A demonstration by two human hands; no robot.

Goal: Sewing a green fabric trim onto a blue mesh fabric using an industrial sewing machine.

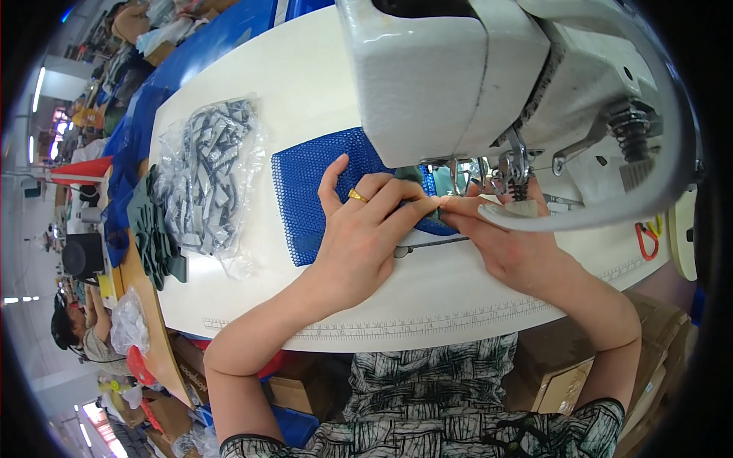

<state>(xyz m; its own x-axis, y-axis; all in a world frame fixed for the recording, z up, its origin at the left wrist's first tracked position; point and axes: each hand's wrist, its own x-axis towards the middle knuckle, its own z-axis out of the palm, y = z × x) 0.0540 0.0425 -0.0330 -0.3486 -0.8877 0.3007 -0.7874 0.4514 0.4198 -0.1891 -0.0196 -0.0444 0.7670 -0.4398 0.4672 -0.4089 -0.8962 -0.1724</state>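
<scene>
A piece of blue mesh fabric (301, 195) lies on the white machine table, its right end under the head of a white sewing machine (427, 84). A dark green strip of cloth (410, 174) shows on it beside the presser foot (463, 179). My left hand (359, 229), with a gold ring, pinches the fabric's edge, thumb and forefinger together and little finger raised. My right hand (515, 248) meets it fingertip to fingertip just in front of the foot, closed on the same edge. Some of its fingers are hidden behind the machine's parts.
A clear plastic bag of grey strips (214, 179) lies left on the table, next to a stack of dark green cloth pieces (153, 229). A ruler scale (397, 328) runs along the front edge. Red-handled scissors (647, 243) lie right. A person (84, 328) sits far left.
</scene>
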